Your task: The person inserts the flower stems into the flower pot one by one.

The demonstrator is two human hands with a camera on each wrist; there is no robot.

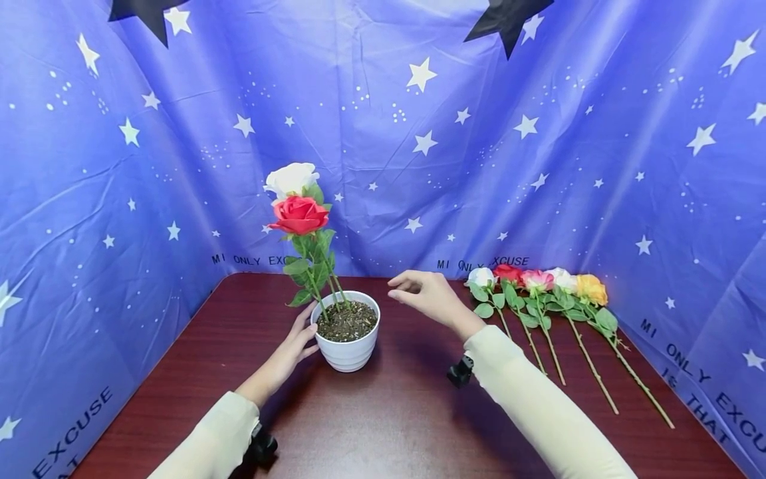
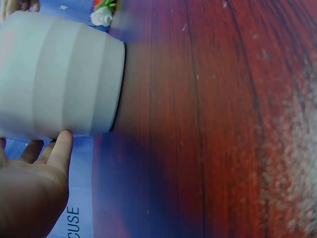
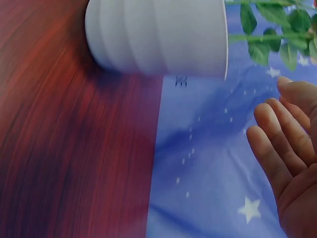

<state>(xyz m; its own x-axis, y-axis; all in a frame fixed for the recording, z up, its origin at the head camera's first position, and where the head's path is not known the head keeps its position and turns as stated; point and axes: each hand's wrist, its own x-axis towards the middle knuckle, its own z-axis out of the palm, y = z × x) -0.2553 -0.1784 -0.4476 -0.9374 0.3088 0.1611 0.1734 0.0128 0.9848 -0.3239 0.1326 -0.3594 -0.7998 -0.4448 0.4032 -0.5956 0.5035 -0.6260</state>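
The white ribbed flowerpot (image 1: 348,352) stands upright on the dark red wood-grain counter (image 1: 359,426), just left of the centre of the frame in the head view. Dark soil (image 1: 353,326) fills it nearly to the rim. Rising from its left part are an upright red rose (image 1: 300,215) and, behind and slightly above that bloom, a white rose (image 1: 292,179), with green leaves below the heads.

At the pot's left side, the person's left hand (image 1: 293,346) rests against the wall with extended fingers, touching rather than clasping it. The right hand (image 1: 433,296) is released and holds nothing; it hovers to the right of the pot, apart from it, with its fingers gently bent.

At the right of the frame, five cut roses lie side by side, stems towards the lower right: a white bloom (image 1: 481,277), a red one (image 1: 509,273), a pink one (image 1: 537,280), another white one (image 1: 562,279) and a yellow-orange one (image 1: 591,289). A blue star-patterned backdrop (image 1: 371,133) hangs behind the counter.
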